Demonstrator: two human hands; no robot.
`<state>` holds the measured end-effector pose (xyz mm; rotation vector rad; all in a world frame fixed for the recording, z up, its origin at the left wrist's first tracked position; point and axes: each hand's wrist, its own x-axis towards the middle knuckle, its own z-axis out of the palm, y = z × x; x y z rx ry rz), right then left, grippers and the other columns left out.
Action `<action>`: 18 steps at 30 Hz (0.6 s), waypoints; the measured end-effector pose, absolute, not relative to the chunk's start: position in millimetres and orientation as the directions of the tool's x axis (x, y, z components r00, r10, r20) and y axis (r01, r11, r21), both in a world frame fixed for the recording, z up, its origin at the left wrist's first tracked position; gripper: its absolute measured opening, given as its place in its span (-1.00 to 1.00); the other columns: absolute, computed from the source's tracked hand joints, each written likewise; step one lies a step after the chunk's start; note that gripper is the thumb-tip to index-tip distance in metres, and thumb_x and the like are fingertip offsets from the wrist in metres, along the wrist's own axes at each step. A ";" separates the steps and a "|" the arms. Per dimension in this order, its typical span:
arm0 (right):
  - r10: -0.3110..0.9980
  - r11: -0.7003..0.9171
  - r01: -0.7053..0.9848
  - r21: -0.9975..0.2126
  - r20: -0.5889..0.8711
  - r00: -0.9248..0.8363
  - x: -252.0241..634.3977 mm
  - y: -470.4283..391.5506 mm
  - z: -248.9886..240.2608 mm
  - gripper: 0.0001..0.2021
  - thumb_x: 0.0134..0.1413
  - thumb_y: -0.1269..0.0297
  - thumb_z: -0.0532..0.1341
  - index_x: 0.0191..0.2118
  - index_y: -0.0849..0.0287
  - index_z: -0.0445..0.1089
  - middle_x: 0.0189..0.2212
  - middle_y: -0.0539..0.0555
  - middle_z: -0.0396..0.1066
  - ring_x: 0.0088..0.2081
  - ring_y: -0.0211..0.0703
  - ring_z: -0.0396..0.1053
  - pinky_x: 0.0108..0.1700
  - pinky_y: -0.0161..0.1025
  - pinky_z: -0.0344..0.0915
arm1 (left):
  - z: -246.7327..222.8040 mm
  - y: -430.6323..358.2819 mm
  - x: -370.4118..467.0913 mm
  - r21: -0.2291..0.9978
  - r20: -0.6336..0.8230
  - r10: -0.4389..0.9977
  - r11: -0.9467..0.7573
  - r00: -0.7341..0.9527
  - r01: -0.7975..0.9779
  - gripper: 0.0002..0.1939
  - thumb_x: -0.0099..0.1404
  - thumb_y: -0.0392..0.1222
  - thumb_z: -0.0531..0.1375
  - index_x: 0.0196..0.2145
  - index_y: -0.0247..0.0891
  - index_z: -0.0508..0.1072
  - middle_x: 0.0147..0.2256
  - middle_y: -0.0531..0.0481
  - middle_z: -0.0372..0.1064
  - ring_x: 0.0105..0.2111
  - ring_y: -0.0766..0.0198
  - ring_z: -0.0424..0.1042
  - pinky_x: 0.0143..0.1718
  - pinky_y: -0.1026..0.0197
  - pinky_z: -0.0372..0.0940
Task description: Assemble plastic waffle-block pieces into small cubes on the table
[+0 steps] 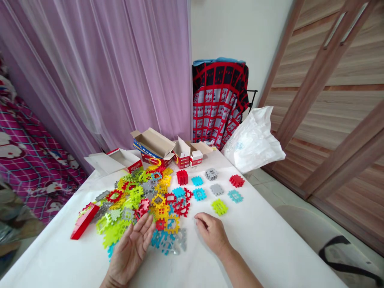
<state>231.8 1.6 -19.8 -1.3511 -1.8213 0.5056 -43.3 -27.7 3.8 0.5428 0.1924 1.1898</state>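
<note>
A: See the left hand [132, 248]? Palm up, fingers relaxed and parted, nothing in it, right by the near side of that heap.

B: And the right hand [214, 236] has its fingers curled in, back upward, over the white table [255, 240]. I can't tell from here if something's tucked inside.

A: The heap of plastic pieces [136, 194] spreads from in front of the left hand towards the boxes. Flat little things with notched, toothy edges, lime, yellow, red, blue and grey, all overlapping.

B: Some have open middles like window frames, others look solid. There are even see-through ones near the hands.

A: Beyond the right hand they lie in separate groups. That lime piece [220, 207] is nearest it, with slots cut through.

B: Behind it, a grey piece [216, 189] and a blue piece [199, 194], then the red stack [182, 177], neatly squared up. The other red pieces [237, 181] are over to the right, near a pale blue piece [235, 196].

A: On the heap's left side a long red box [85, 222] lies slantwise.

B: At the far end, open cardboard boxes [154, 144], and a crumpled white bag [255, 140] by the table's right edge.

A: Past all that, a purple curtain [135, 72] and a red checked cloth [220, 96].
</note>
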 end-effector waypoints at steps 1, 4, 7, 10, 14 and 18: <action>0.926 0.352 0.608 -0.712 0.359 -0.115 231.9 1.7 -20.4 -0.74 0.09 0.34 0.04 -0.27 0.06 0.48 -0.34 0.05 0.55 -0.30 -0.14 0.49 -0.21 -0.27 0.36 | 1.5 -31.3 -47.0 0.477 0.146 0.918 0.262 0.369 -0.839 -0.55 0.44 -0.08 -0.10 0.12 -0.21 0.41 0.14 -0.13 0.34 0.13 0.17 0.33 0.13 0.25 0.24; 0.925 0.356 0.613 -0.706 0.360 -0.122 232.6 1.8 -22.1 -0.74 0.10 0.32 0.03 -0.27 0.06 0.48 -0.34 0.06 0.55 -0.30 -0.14 0.49 -0.21 -0.27 0.36 | -2.7 -39.7 -52.9 0.461 0.148 0.928 0.240 0.341 -0.854 -0.53 0.44 -0.05 -0.13 0.13 -0.18 0.39 0.14 -0.12 0.34 0.14 0.18 0.32 0.16 0.24 0.21; 0.928 0.350 0.627 -0.696 0.351 -0.128 233.3 1.6 -22.3 -0.73 0.10 0.30 0.03 -0.28 0.05 0.49 -0.34 0.05 0.56 -0.30 -0.13 0.49 -0.20 -0.27 0.35 | -2.9 -42.7 -52.4 0.495 0.140 0.940 0.205 0.310 -0.844 -0.54 0.45 -0.07 -0.12 0.11 -0.19 0.42 0.12 -0.11 0.37 0.11 0.19 0.35 0.13 0.26 0.24; 0.933 0.338 0.645 -0.685 0.336 -0.131 233.7 1.3 -21.5 -0.73 0.09 0.29 0.03 -0.28 0.05 0.49 -0.33 0.05 0.56 -0.29 -0.13 0.49 -0.19 -0.26 0.35 | -1.8 -44.1 -51.6 0.519 0.084 0.958 0.194 0.275 -0.833 -0.57 0.44 -0.15 -0.10 0.06 -0.23 0.46 0.10 -0.12 0.40 0.08 0.20 0.40 0.11 0.24 0.27; 0.941 0.320 0.650 -0.689 0.313 -0.131 234.7 2.0 -21.0 -0.73 0.08 0.28 0.03 -0.27 0.05 0.49 -0.32 0.05 0.56 -0.29 -0.12 0.49 -0.19 -0.25 0.35 | -2.5 -50.7 -54.4 0.499 -0.055 0.969 0.235 0.240 -0.834 -0.62 0.43 -0.22 -0.05 0.03 -0.21 0.49 0.04 -0.09 0.46 0.05 0.24 0.42 0.15 0.23 0.24; 0.949 0.288 0.630 -0.721 0.300 -0.091 235.5 5.1 -22.5 -0.74 0.07 0.24 0.05 -0.27 0.07 0.49 -0.34 0.05 0.56 -0.34 -0.11 0.48 -0.23 -0.24 0.37 | -4.7 -59.9 -56.4 0.494 -0.075 0.973 0.227 0.219 -0.839 -0.61 0.42 -0.23 -0.02 0.13 -0.18 0.39 0.03 -0.08 0.47 0.06 0.26 0.41 0.16 0.26 0.21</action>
